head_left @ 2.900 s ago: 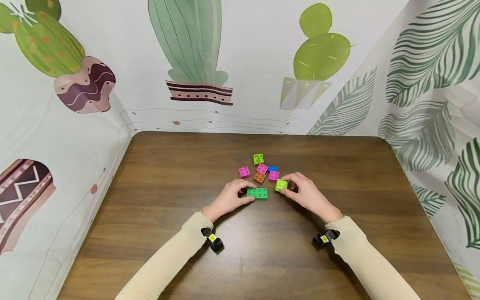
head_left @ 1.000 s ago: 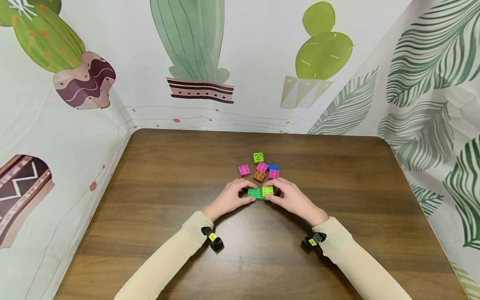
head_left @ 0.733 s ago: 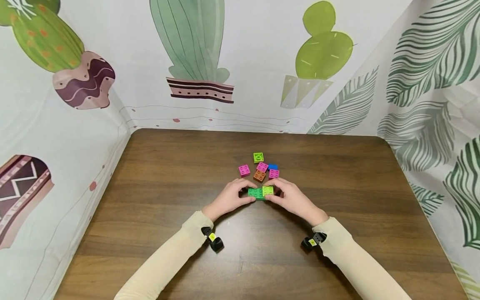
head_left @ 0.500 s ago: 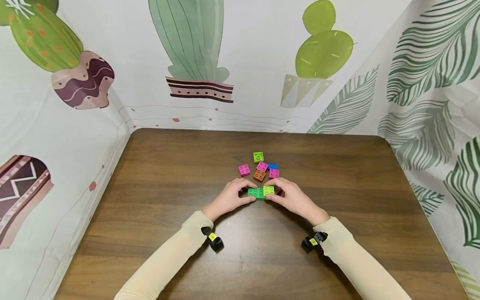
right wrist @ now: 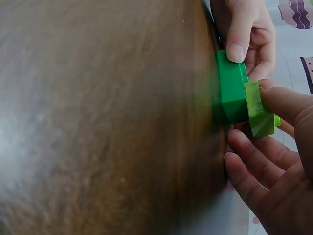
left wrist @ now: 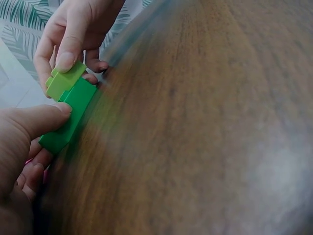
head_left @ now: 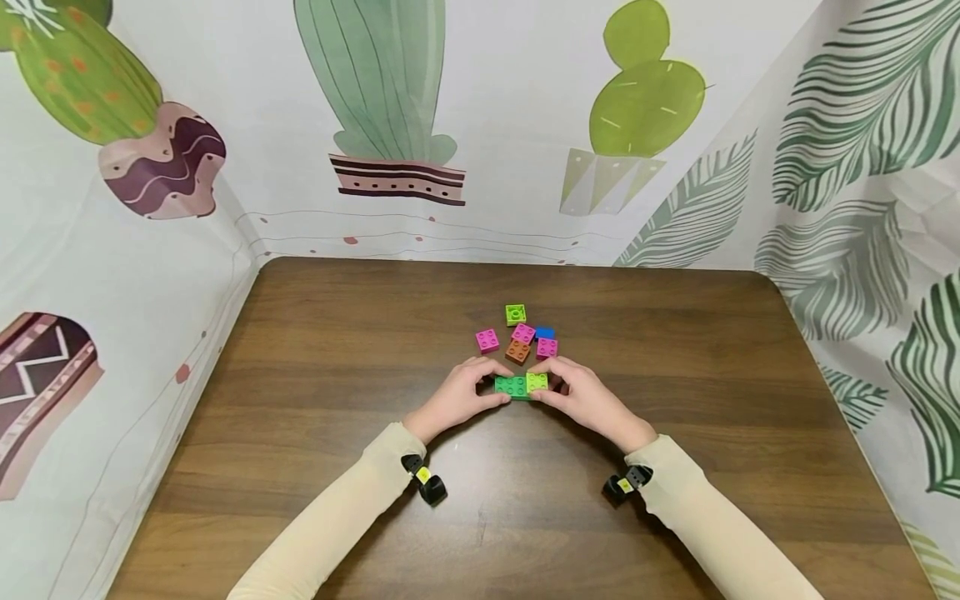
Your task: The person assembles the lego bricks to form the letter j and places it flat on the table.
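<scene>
In the head view my left hand [head_left: 454,398] grips the left end of a green building brick [head_left: 509,387], thumb on the near side. My right hand [head_left: 592,403] pinches a smaller lime brick [head_left: 537,381] over the green brick's right end. From the right wrist, the lime brick [right wrist: 259,107] sits against the studded side of the green brick [right wrist: 232,90] and juts a little past its end. The left wrist view shows my left thumb [left wrist: 49,117] on the green brick's side and the right thumb on the lime one.
Just beyond the hands lie an orange-brown brick [head_left: 517,351], several pink bricks, one of them [head_left: 487,340] off to the left, and a blue brick [head_left: 544,333]. Farther back is an upturned lime brick [head_left: 515,314]. A patterned cloth [head_left: 517,100] hangs behind the wooden table [head_left: 360,333].
My right hand has moved left, bringing the lime brick from beside the green brick to over its right end. The left hand keeps its grip; in the last second almost nothing moves.
</scene>
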`<state>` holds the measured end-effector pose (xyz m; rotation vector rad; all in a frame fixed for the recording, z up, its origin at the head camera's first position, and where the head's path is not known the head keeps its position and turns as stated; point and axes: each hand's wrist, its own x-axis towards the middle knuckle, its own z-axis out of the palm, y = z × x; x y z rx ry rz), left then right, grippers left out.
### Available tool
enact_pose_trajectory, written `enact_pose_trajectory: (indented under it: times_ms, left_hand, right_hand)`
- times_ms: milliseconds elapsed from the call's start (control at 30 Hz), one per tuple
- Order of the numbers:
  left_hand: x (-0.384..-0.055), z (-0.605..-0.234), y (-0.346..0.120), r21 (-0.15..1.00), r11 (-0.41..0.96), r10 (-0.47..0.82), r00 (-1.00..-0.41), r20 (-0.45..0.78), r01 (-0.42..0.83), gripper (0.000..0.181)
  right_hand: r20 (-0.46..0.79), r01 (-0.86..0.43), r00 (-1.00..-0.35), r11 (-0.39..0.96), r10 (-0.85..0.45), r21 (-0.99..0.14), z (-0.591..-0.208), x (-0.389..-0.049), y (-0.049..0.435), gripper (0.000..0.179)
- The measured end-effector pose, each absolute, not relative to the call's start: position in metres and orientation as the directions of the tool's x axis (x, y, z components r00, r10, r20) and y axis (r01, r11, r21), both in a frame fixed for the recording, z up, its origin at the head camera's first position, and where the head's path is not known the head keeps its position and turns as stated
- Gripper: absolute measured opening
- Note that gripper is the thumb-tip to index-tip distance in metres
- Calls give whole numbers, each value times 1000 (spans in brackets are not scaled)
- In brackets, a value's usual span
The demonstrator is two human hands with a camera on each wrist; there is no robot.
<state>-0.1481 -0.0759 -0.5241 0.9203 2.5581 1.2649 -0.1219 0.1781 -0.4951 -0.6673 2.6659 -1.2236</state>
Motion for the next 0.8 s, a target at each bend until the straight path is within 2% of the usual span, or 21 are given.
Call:
enact_pose_trajectory:
  times_ms: [800]
  left_hand:
    - [-146, -521, -75, 756, 476, 580, -807, 116, 450, 30]
  right_hand:
    - [28, -339, -870, 556, -492, -759, -502, -127, 183, 30]
